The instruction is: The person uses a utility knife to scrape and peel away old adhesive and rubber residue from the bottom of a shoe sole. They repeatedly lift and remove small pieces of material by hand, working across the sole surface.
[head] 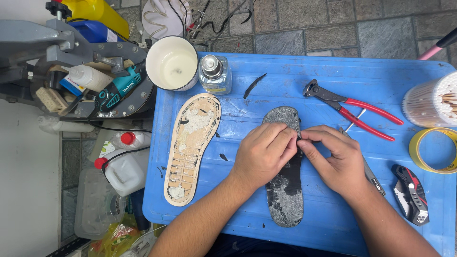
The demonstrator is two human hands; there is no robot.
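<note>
A stone-tiled floor lies beyond a blue worktop (333, 71) that carries the tools. In the middle of it a dark shoe sole (284, 190) lies lengthwise, its toe end pointing to the far side. The left hand (264, 154) rests on the sole's middle with its fingers pressed together, and the right hand (335, 159) meets it from the right; both pinch a small dark bit at the sole's right edge, fingertips touching. Just left of the hands lies a tan sole (190, 147) with crumbled pale residue. Red-handled pincers (354, 107) lie far right, a folding knife (412, 192) near right, beside a roll of yellow tape (419, 152). A white cup (171, 62) and a small glass bottle (215, 74) stand at the far edge.
</note>
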